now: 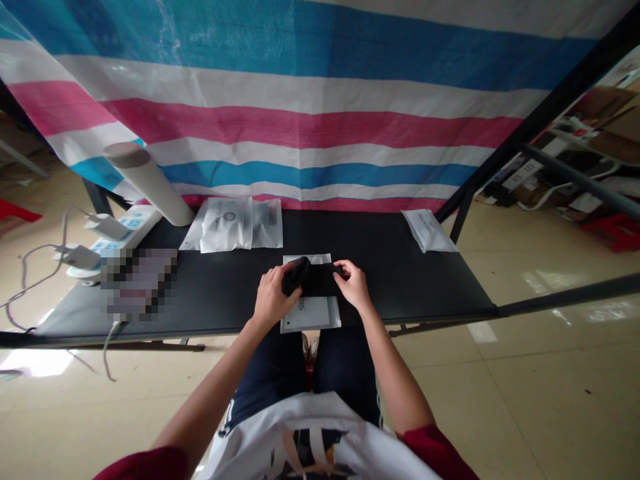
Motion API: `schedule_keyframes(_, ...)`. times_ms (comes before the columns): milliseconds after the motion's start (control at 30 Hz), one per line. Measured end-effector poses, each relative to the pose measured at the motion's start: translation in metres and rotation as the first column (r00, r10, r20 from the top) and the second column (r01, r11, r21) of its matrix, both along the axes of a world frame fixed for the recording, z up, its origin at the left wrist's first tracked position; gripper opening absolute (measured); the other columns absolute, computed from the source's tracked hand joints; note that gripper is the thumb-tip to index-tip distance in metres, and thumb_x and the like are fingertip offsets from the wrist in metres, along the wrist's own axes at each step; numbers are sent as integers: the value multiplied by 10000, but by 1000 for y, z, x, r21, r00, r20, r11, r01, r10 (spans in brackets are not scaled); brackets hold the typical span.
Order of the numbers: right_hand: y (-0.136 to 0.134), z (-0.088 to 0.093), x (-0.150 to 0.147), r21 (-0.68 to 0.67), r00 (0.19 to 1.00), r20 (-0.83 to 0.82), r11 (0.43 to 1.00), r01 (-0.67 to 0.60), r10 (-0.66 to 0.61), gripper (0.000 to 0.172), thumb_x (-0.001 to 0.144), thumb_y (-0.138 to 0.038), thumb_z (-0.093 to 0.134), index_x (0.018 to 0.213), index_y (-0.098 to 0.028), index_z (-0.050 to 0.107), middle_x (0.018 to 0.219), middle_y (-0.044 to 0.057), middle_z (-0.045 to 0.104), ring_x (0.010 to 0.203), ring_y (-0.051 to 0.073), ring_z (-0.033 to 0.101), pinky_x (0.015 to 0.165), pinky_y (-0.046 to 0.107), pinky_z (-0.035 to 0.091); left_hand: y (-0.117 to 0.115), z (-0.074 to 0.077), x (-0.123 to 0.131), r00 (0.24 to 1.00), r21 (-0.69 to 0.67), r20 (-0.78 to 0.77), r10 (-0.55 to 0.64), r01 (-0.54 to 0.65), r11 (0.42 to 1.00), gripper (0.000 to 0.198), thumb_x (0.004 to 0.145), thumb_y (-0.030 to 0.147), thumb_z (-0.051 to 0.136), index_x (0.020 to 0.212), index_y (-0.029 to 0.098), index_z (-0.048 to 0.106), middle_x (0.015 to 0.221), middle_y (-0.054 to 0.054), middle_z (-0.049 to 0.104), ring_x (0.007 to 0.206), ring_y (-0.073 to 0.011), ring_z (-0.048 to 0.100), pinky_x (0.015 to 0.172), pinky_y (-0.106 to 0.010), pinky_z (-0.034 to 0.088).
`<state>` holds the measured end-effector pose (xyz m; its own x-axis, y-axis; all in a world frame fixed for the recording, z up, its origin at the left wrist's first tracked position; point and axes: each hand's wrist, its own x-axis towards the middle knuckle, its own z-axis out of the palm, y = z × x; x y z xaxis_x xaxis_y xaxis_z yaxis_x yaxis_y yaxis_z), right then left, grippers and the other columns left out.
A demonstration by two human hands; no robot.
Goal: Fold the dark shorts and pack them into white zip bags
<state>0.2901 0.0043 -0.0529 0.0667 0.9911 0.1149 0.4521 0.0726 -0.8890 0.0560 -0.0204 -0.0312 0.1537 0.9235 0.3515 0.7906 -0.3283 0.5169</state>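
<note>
1. The tarpaulin sheet (325, 127) hangs behind the table (430, 287).
2. Far left, the bottle (160, 190) stands between the power strip (135, 223) and grouped pouches (225, 227).
3. Left, the phone (145, 283) lies nearer than the bottle.
4. Far right: a single packet (429, 231).
5. Near middle, a flat pouch (313, 315) lies between the left hand (273, 293) and right hand (354, 287).

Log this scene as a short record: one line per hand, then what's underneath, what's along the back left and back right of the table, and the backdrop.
Left hand: gripping a black bundle
Right hand: fingertips at the end of a black strip
Underneath: flat bag, partly covered
Back left: bottle, pale bags, power strip
Back right: single bag
Backdrop: striped sheet
</note>
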Motion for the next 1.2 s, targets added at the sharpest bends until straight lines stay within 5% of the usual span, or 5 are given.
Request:
schedule_keyframes(233,0,0,17,26,997,-5,997,78,-78,284,766,-308,585,1010,-189,668,955,83,723,822,213,659,786,342,507,-2,-4,-19,966,-81,210,148,-133,988,540,806,378,603,1299,226,445,1047,-62,679,939,-246,677,836,-386,540)
schedule_keyframes(600,0,-14,34,46,994,-68,995,85,-81,316,768,-365,601,1012,-170,647,935,96,714,796,212,656,748,331,510,1,-28,-42,970,-151,62,236,-225,963,593,787,407,601,1320,185,465,1009,-109,629,1005,-297,629,889,-463,522)
schedule_keyframes(933,-1,-11,52,77,991,-97,992,104,-97,338,865,-434,550,1034,-158,646,998,126,697,846,211,654,756,333,513,6,-24,-54,996,-80,29,84,-81,993,548,845,435,560,1316,174,458,1142,-119,593,1067,-291,535,943,-459,477)
schedule_keyframes(1100,-5,-4,78,122,997,53,991,-57,51,290,848,-290,563,1102,-209,679,1199,114,627,928,204,635,654,290,501,16,-14,-66,995,-35,91,35,-32,999,396,922,402,474,1264,206,519,1128,-96,584,1051,-260,546,956,-436,459)
schedule_keyframes(1200,-6,-2,85,119,979,139,979,-166,149,323,807,-193,596,1102,-257,709,1274,94,580,1081,223,603,715,302,516,20,-5,-70,998,7,57,-30,29,1000,345,925,363,488,1232,224,561,1169,-89,573,1085,-257,534,988,-437,437)
